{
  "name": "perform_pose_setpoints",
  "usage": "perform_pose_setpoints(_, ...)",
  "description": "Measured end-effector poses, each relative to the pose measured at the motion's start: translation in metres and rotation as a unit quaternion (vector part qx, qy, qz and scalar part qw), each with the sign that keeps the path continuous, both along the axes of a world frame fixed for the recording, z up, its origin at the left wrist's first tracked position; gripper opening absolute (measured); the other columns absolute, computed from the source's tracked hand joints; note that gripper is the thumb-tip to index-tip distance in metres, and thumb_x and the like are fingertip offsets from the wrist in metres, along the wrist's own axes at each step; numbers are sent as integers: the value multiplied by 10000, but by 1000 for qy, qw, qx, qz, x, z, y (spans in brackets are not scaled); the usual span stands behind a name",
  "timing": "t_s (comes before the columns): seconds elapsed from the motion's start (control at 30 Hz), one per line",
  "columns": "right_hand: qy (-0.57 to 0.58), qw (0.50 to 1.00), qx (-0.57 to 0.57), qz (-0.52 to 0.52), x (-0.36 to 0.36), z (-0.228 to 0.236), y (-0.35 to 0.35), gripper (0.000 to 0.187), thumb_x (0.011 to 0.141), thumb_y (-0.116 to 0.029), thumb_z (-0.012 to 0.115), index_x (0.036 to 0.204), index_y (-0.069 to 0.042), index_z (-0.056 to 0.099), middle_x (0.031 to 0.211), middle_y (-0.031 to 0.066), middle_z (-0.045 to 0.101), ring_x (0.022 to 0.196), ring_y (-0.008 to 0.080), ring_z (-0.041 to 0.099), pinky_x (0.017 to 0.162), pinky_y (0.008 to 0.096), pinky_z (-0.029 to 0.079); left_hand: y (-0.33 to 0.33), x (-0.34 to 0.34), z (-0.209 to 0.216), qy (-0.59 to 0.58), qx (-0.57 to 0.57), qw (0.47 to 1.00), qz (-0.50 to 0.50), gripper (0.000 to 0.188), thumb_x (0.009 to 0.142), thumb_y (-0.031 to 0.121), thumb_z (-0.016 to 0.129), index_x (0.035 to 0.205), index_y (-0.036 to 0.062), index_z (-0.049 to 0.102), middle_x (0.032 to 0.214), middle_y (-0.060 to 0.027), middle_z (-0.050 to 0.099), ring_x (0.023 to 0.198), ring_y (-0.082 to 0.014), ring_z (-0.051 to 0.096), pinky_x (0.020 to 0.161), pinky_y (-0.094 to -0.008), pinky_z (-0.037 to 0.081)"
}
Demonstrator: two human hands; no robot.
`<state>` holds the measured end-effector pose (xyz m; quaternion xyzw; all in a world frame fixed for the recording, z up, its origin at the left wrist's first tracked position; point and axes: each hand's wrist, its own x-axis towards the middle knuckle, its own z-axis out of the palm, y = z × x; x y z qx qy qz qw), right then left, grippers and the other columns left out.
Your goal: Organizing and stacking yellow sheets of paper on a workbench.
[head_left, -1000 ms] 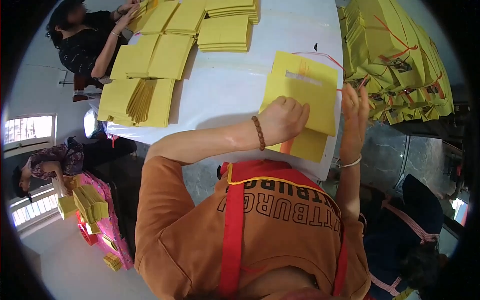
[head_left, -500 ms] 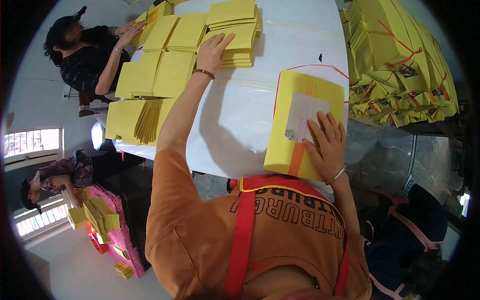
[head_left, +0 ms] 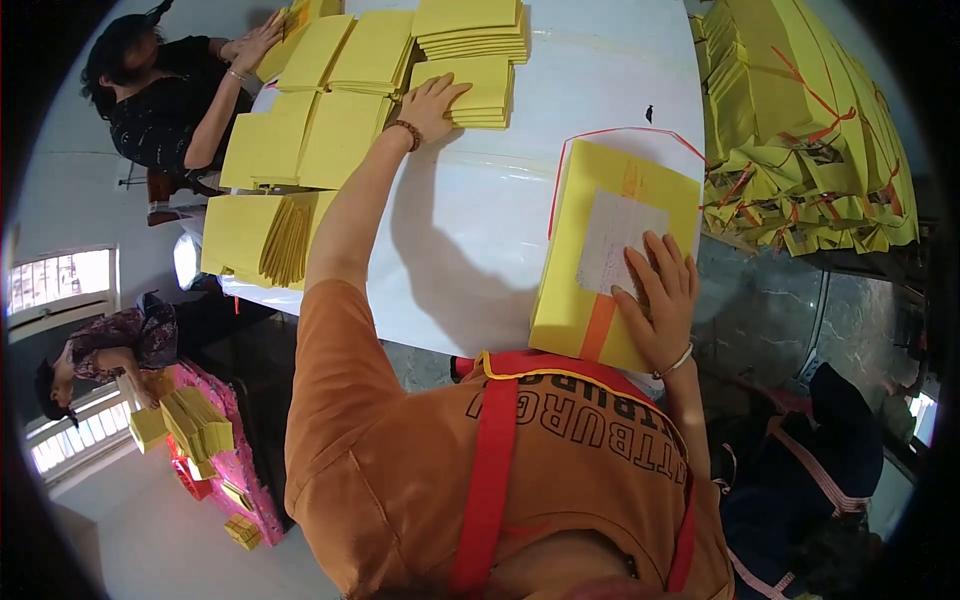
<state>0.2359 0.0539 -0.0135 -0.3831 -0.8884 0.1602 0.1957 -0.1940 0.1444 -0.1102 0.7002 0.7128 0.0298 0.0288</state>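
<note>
My left hand (head_left: 432, 108) reaches far across the white table and lies over the left side of a small stack of folded yellow paper (head_left: 480, 92). Its fingers are stretched over the top sheet; the thumb is hidden. Close to my body, my right hand (head_left: 660, 305) rests flat, fingers spread, on a thick yellow paper bundle (head_left: 565, 270). That bundle carries a white printed label (head_left: 610, 240) and an orange strip (head_left: 597, 327). A red cord (head_left: 640, 130) runs around its far side, partly on the table.
More yellow stacks (head_left: 345, 140) fill the table's left side, one fanned (head_left: 285, 245). Large tied yellow bundles (head_left: 775, 100) stand at the right. A person in black (head_left: 165, 100) touches stacks at far left. Another person (head_left: 120, 345) is at a pink-covered table (head_left: 240, 440).
My left hand has drawn slightly nearer, over the stack's left side, and the stack looks more even. My right hand stays on the labelled bundle. The whole view has shifted a little.
</note>
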Motion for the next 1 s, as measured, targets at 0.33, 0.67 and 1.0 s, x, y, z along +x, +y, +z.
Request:
perform_pose_setpoints(0.33,11,1000,11,0,1,0,-1,418,809,-248,626,1205,-132,558,1359,80,417,1295,282,322,1054,458,161,-3,11,-10,62,-13,998,11,760,706,230,602,1385,246,258,1457,-119,203,1349,-290,163,1073,-496,148)
perform_pose_setpoints(0.67,56,997,17,42,28,13,-18,330,751,-231,672,1067,-151,617,1213,40,543,1232,293,407,1013,476,219,-6,13,22,124,-34,991,-21,771,737,360,637,1390,237,247,1445,-86,234,1319,-297,243,1054,-478,221)
perform_pose_setpoints(1.0,171,982,-67,37,33,-20,-10,221,734,-158,697,938,-90,646,1159,53,566,1215,300,406,994,392,330,-75,140,101,-203,146,934,-256,403,772,102,558,1175,94,544,1237,-157,502,1135,-336,462,965,-374,367)
